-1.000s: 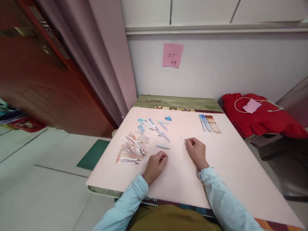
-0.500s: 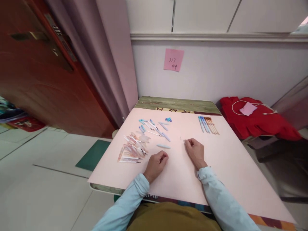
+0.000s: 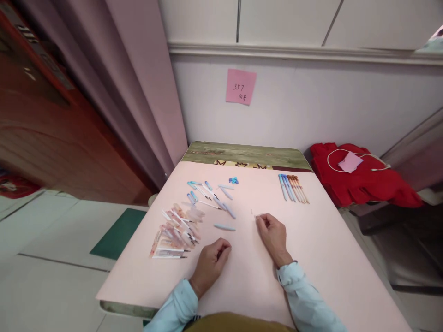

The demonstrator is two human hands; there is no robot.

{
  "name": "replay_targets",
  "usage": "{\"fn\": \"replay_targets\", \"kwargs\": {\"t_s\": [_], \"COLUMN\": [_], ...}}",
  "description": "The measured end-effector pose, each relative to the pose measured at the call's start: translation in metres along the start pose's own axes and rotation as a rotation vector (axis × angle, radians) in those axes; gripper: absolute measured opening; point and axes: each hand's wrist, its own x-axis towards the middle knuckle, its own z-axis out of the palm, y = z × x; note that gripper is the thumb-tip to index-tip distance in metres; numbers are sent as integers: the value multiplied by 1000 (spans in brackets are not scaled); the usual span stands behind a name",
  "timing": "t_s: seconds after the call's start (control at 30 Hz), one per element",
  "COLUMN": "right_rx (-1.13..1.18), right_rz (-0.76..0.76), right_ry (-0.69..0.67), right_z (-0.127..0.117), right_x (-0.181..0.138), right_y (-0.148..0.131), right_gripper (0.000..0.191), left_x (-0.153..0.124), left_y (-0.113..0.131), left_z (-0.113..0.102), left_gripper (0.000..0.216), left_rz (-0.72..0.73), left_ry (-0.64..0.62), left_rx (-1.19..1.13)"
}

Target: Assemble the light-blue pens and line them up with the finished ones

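Observation:
My left hand [image 3: 211,265] rests on the pink sheet, its fingers loosely curled and closed, with nothing visible in them. Just beyond it lies a light-blue pen barrel [image 3: 224,228]. The fingers of my right hand [image 3: 273,235] are pinched low over the sheet; what they hold, if anything, is too small to make out. A tiny pale piece [image 3: 251,211] lies just ahead of those fingertips. Left of centre are loose blue pen parts [image 3: 221,204], some with white refills. Nearer left lies a pile of brownish translucent pen barrels and white refills [image 3: 178,230].
A row of blue and brown pens [image 3: 293,188] lies at the back right. Small blue pieces [image 3: 234,180] sit in a cluster at the back. The pink sheet [image 3: 318,258] covers the table. Red cloth with a white cable [image 3: 363,180] is beyond its right edge.
The view has shifted, so the table appears lower and further left. Both hands keep nearly the same pose and place on the sheet. The pens and parts lie as before.

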Motion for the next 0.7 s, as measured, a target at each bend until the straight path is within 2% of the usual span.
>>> {"fn": "replay_targets", "kwargs": {"t_s": [0.13, 0.27, 0.37, 0.5, 0.7], "right_rx": [126, 225, 180, 95, -132], "right_rz": [69, 121, 53, -99, -243], "right_ry": [-33, -56, -89, -110, -220], "right_z": [-3, -7, -3, 20, 54], "right_x": [4, 29, 59, 94, 112], "right_y": [0, -7, -20, -38, -56], "right_gripper": [36, 35, 30, 25, 19], "left_x": [0, 5, 14, 23, 24], "left_y": [4, 11, 17, 23, 22], "left_z": [-2, -7, -14, -26, -50], "left_gripper": [23, 25, 24, 23, 22], "left_rz": [-69, -189, -240, -214, -236], "left_ry": [-21, -55, -39, -7, 101], "left_rx": [-47, -171, -216, -203, -218]}}
